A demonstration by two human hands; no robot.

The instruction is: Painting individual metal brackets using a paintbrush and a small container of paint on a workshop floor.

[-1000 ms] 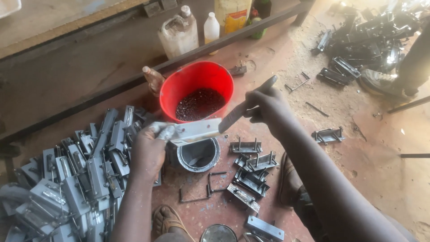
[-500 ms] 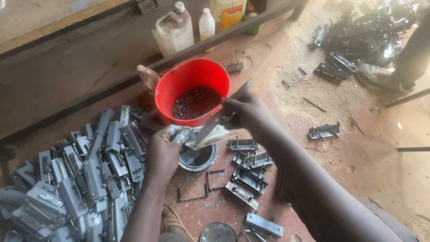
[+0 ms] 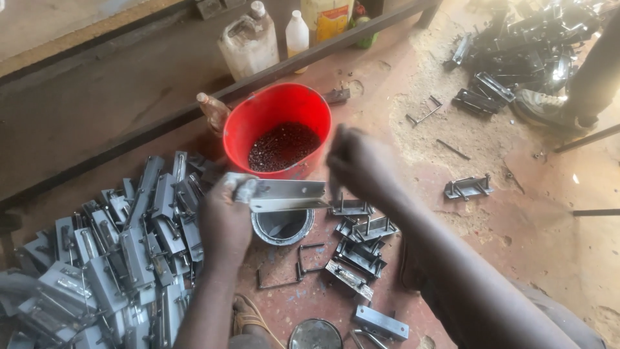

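**Brush lifted clear of the bracket, over the tin**

Centre of the frame: the left hand is closed in a firm grip round one end of a grey metal bracket, holding it level above a small open tin that stands on the floor. A second ago the right hand held a dark, slender tool, apparently a brush, slanting down against the bracket. Now that hand has risen to just right of the red bucket, its fingers bunched; motion blur hides the tool, so what the right grip holds cannot be told. The bracket itself has shifted only slightly, and remains over the tin.

The lift suggests that one stroke on the bracket has ended; whether the piece is finished cannot be judged.

Left of the frame: a large heap of like brackets. Right of the tin: a smaller cluster of latch parts. The bucket holds dark liquid. Upper centre: a jerrycan and a white bottle beside a steel bar. Upper right: another person's shoe beside a pile of dark parts.
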